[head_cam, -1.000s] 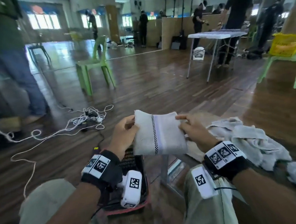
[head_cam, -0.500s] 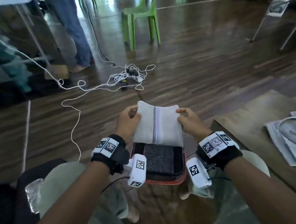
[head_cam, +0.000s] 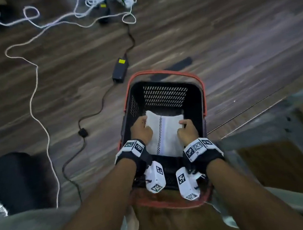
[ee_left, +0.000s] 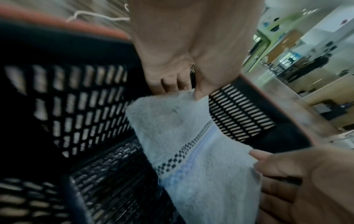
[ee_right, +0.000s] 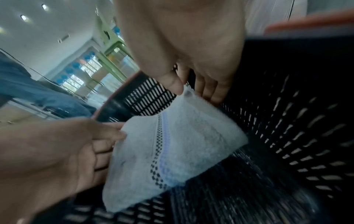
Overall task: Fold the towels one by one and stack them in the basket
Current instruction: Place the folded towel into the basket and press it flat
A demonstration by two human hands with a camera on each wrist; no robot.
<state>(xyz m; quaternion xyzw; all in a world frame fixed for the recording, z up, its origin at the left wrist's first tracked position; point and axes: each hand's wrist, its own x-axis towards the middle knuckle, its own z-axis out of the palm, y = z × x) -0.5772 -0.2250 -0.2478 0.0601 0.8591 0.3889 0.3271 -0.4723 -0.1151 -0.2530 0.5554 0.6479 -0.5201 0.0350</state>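
Both hands inside the basket [head_cam: 164,93], folded towel [head_cam: 163,132] held between them.

Left hand [head_cam: 141,130]: thumb on top, fingers curled under the towel's left edge, pinching it near the far-left corner. Left wrist view confirms: thumb tip pressed on the towel [ee_left: 184,136] edge, fingers [ee_left: 168,84] tucked behind it.

Right hand [head_cam: 186,131]: same on the right edge, thumb over and fingers under. Right wrist view shows the thumb on the towel [ee_right: 172,148] corner, fingers [ee_right: 212,91] behind the fabric.

Towel: white, checkered black line plus a pale blue stripe running down its middle. Folded into a compact rectangle. It sits below the rim, in the middle of the basket, closer to the near wall than the far one. Wrist views show it tilted, with basket floor visible under its lower edge. Can't tell if it touches the floor; motion blur.

Basket: black slotted walls, red rim and handle, standing on the wood floor [head_cam: 233,36] between the person's knees. Nothing else visible inside it.

Around it: black power brick [head_cam: 119,70] with a yellow label just past the far-left corner of the basket, black cable [head_cam: 82,124] running from it, white cord [head_cam: 35,87] looping across the floor to the left, tangle of cords at the top edge.
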